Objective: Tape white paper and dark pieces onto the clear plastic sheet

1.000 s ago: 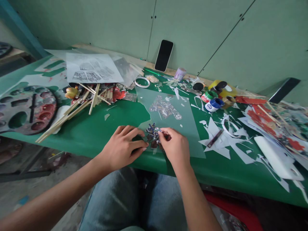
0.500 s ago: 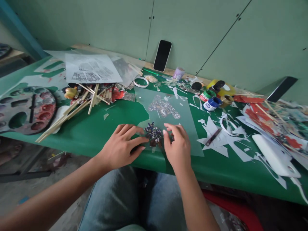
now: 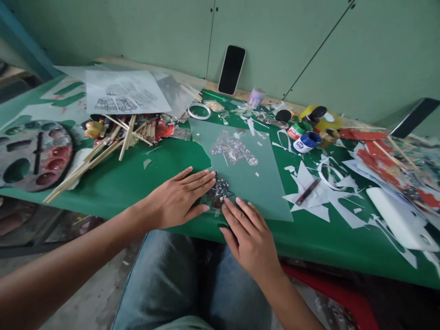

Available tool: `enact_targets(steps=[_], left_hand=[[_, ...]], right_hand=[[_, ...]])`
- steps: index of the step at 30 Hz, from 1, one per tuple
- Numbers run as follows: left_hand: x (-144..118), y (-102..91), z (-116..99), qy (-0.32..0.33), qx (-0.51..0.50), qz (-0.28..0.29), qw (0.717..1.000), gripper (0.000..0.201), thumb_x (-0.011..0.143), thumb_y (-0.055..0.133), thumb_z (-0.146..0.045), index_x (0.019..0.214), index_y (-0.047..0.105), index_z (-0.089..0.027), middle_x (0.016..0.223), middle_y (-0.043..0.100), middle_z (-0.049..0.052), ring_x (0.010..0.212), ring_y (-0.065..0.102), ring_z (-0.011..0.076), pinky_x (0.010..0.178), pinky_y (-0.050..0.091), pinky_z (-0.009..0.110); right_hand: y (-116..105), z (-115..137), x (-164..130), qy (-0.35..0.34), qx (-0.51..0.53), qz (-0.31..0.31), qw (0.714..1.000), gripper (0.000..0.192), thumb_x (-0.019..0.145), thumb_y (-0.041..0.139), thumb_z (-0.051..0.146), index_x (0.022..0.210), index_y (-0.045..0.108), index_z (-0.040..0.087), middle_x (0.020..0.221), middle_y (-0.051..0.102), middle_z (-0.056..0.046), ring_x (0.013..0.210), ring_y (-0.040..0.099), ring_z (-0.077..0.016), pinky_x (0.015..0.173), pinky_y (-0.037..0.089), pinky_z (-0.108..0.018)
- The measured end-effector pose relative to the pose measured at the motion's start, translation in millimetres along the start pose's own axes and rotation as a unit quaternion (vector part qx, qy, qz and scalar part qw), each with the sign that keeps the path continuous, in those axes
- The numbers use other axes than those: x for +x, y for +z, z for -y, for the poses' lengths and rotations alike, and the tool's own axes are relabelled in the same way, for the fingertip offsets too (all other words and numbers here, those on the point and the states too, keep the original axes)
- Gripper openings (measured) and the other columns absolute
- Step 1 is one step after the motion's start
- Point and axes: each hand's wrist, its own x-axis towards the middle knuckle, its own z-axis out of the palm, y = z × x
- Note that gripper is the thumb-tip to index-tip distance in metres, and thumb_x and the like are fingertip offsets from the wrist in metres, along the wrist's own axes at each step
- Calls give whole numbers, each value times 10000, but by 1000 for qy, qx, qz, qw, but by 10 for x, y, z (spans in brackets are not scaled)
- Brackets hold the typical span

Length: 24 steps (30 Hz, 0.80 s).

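A small dark patterned cut-out (image 3: 222,190) lies on the near edge of a translucent sheet (image 3: 264,192). My left hand (image 3: 178,197) is flat with its fingers stretched out, the fingertips resting on the cut-out's left side. From the right, my right hand (image 3: 249,233) touches its lower right edge with straight fingertips, the thumb apart. Parts of the cut-out are hidden under the fingers. Farther up the sheet, a second patterned piece (image 3: 233,149) shows through or lies on it; I cannot tell which.
Left are a paint palette (image 3: 37,156), wooden sticks (image 3: 92,169) and a printed sheet (image 3: 127,91). A phone (image 3: 232,69) leans on the wall. To the right sit paint jars (image 3: 307,142), paper scraps (image 3: 314,201), a cutter knife (image 3: 307,191) and a white device (image 3: 400,217).
My curled fingers have straightened and flattened onto the cut-out. The right hand has moved down to its lower edge. The view has shifted slightly.
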Motion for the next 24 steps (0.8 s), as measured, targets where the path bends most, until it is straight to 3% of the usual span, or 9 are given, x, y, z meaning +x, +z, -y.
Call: enact_targets(steps=[7,14,19,21,24], left_hand=[[147,-115,-33,-46,-17,-29,998,409,1011,337,-384,1272,625,-255,1397,569,33,1267,518,229,1069,373,417],[204,-71,-78,-48,16,-56,997,337,960,475,-317,1252,635,-265,1289,617,63,1132,561,257,945,413,415],[71,-65,-175,29,16,-103,994,274,977,461,-322,1084,700,-240,1234,649,62,1098,592,228,957,405,400],[-36,-24,-240,68,22,-113,991,267,977,473,-322,1115,688,-244,1219,669,46,1093,607,211,941,424,371],[-192,73,-315,73,48,-140,986,271,966,510,-296,1188,659,-251,1258,664,28,1184,582,212,977,431,357]], right_hand=[[5,38,117,36,25,-10,999,392,958,503,282,1336,569,204,1302,640,-62,1228,560,-267,1002,478,-437],[5,97,87,29,1,-27,999,294,905,598,227,1189,676,218,1157,687,-101,1063,585,-267,911,499,-429],[-11,17,29,24,45,-64,997,328,899,599,181,1225,627,189,1104,690,-99,1025,605,-218,908,507,-379],[-1,1,-17,27,34,-68,997,378,901,605,202,1275,583,157,1124,694,-109,1073,605,-232,956,489,-398],[9,-3,-76,25,12,-55,998,333,903,605,206,1234,607,170,1175,694,-94,1129,596,-246,1016,455,-422]])
